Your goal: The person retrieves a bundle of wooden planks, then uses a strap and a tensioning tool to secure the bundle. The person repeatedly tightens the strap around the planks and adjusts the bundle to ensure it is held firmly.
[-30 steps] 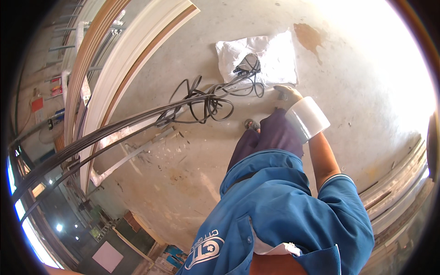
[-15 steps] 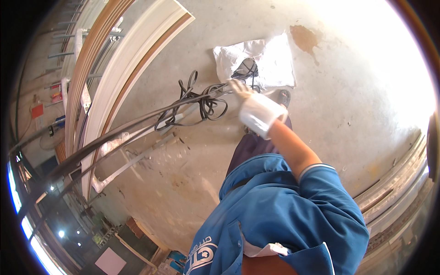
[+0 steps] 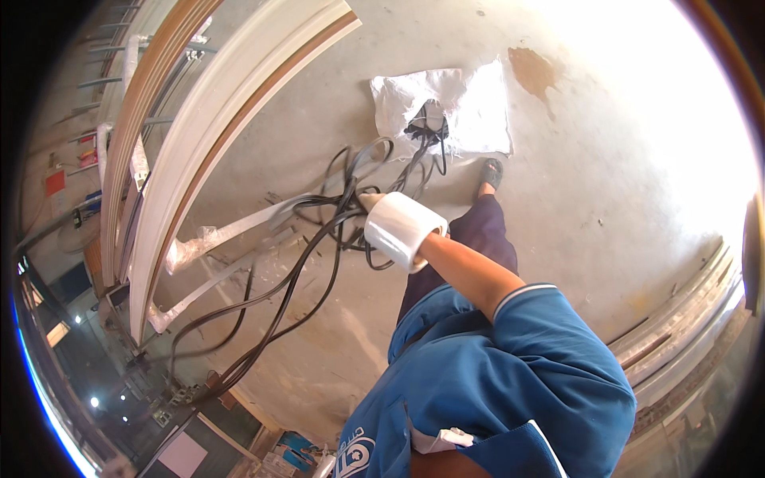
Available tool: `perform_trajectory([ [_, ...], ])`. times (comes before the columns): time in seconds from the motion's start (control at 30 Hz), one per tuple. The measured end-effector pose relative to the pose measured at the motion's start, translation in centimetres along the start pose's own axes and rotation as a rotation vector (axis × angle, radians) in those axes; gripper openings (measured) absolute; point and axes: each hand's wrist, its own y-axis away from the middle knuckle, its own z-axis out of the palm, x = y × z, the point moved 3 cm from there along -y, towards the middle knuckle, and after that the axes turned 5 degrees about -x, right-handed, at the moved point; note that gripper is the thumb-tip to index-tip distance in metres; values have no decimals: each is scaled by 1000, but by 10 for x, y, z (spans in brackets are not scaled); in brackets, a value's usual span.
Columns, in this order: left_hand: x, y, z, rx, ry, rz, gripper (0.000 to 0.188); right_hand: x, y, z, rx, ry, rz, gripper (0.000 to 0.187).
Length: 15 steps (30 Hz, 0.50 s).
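My right hand (image 3: 371, 201) is closed at a loose bundle of black cable (image 3: 351, 185), its fingers partly hidden. Around that wrist sits a wide roll of clear plastic film (image 3: 406, 227). From the hand, loops of cable spread left and droop toward the lower left. Other strands lead up to a white sack (image 3: 482, 103) lying on the floor. Through the sack's torn opening a grey-and-black object (image 3: 430, 118) shows, with cable coming from it; its kind is unclear. My left hand is not visible.
Long white and brown profiles (image 3: 247, 88) lean at the left, on a rack with plastic-wrapped arms (image 3: 231, 231). More long lengths (image 3: 677, 311) lie at the right. My sandalled foot (image 3: 492, 171) stands just below the sack.
My right hand has drawn back down and left from near the sack, closing at the cable. The cable, stretched toward the lower left before, now sags in wide loops.
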Motion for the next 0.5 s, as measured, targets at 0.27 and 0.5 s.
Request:
perform_trajectory([
  [0.27,-433,-40,72,-109,-55,-163,95,-68,58,90,-301,628,-513,30],
  [0.5,-472,-19,153,-96,-19,-84,101,-98,108,107,-483,512,-590,44],
])
